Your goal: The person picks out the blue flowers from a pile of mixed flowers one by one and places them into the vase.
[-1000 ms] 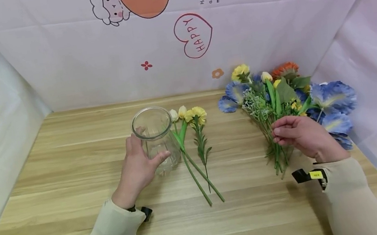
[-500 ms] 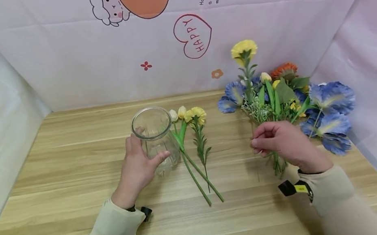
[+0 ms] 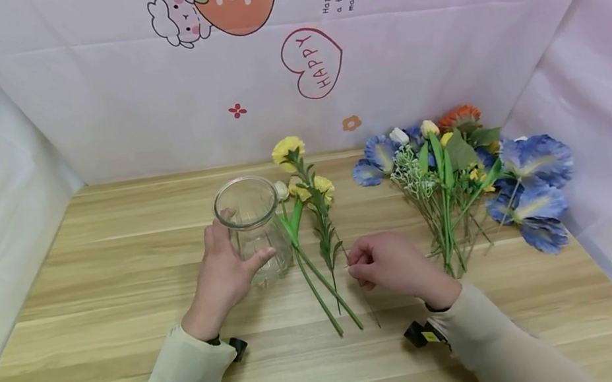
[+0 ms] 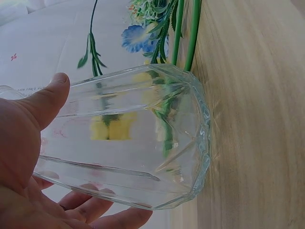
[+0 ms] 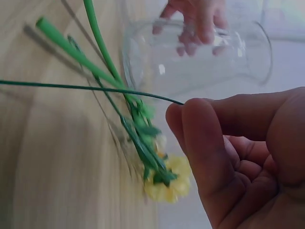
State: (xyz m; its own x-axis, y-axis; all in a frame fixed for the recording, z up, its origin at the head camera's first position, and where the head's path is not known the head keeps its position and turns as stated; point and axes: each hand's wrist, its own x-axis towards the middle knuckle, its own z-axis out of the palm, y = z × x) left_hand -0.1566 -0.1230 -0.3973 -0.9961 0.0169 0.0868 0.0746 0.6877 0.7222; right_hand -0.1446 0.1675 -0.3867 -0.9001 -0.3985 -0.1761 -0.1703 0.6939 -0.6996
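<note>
Yellow is the flower (image 3: pixel 289 150) that is held in the right hand (image 3: pixel 392 264) — its thin stem is pinched between thumb and finger, and the other fingers are tucked in. It has just been taken away from the big pile of flowers (image 3: pixel 447 172) and carried left to the small group in the middle. So the small group seems to be given one more, but it cannot be told whether the table (image 3: pixel 98 357) is touched by it yet. The yellow head is held ahead of the right hand and to its left, while the bare stem end is left poking out below, toward the person. Just past the fingertips, another yellow flower (image 3: pixel 325 188) and two tulips (image 3: pixel 295 239) are laid flat, with the tulip stems crossed.

Left of these, a glass vase (image 3: pixel 259 235) is stood upright. Its side is held by the left hand (image 3: pixel 222 271), which is spread wide — thumb in front, fingers round the back — and that hold has not been changed. Off to the right, blue flowers (image 3: pixel 535 158) and an orange flower (image 3: pixel 459 118) can be seen in the pile.
</note>
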